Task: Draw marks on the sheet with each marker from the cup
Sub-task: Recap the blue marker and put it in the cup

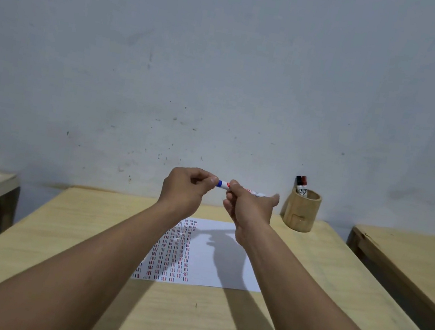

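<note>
Blue-capped white marker (224,184) lies level in the air between both hands, raised above the far half of the pale wooden worktop (84,229). Left hand (184,189) pinches the blue cap end between thumb and fingertips, with the remaining fingers curled in. Right hand (249,209) wraps its fingers around the white barrel, whose red printing shows just beyond the knuckles; the barrel's far end pokes out near the thumb. Whether the cap is seated or partly pulled off cannot be told.

Below the hands, a white paper sheet (213,253) lies flat near the middle of the worktop, closer to its far edge. Columns of short red and dark dashes (174,250) fill the sheet's left portion, while its right portion is bare and crossed by the hands' shadow.

At the far right corner of the worktop stands a round light-wood cup (302,210), upright, well apart from the sheet. Two markers stand in it side by side, a black-capped marker (298,182) and a red-capped marker (304,181), caps up. Behind everything rises a scuffed pale grey wall (229,51).
</note>
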